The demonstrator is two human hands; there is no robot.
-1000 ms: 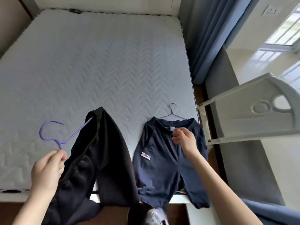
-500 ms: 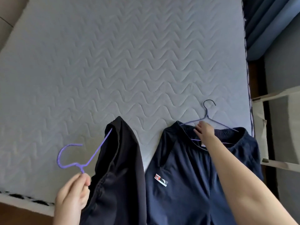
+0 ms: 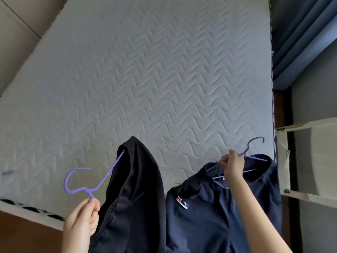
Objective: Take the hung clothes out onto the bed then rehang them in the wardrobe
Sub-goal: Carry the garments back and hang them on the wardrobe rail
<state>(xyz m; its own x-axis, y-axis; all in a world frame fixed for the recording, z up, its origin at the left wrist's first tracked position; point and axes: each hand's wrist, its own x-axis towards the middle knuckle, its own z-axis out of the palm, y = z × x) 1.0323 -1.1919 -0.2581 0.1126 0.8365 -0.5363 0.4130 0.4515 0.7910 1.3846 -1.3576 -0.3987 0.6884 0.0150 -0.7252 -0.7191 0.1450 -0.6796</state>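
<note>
Clothes lie at the near edge of the bed (image 3: 145,79), a quilted grey-white mattress filling most of the view. Blue curtains (image 3: 300,39) hang at about 2 o'clock, and a pale wooden frame (image 3: 310,161) stands beside the bed at 3 o'clock. Navy shorts (image 3: 209,216) with a small red-and-white tag sit at 5 o'clock, waistband toward the far side, just beside a black garment (image 3: 138,198) at 6 o'clock; whether the two touch is hard to tell. A purple hanger (image 3: 102,181) runs into the black garment's top at 7 o'clock, its hook curling leftward. A thinner wire hanger (image 3: 255,154) sits in the shorts' waistband at 4 o'clock. The left hand (image 3: 82,218) pinches the purple hanger's neck between closed fingers. The right hand (image 3: 232,165) is closed around the wire hanger below its hook.
</note>
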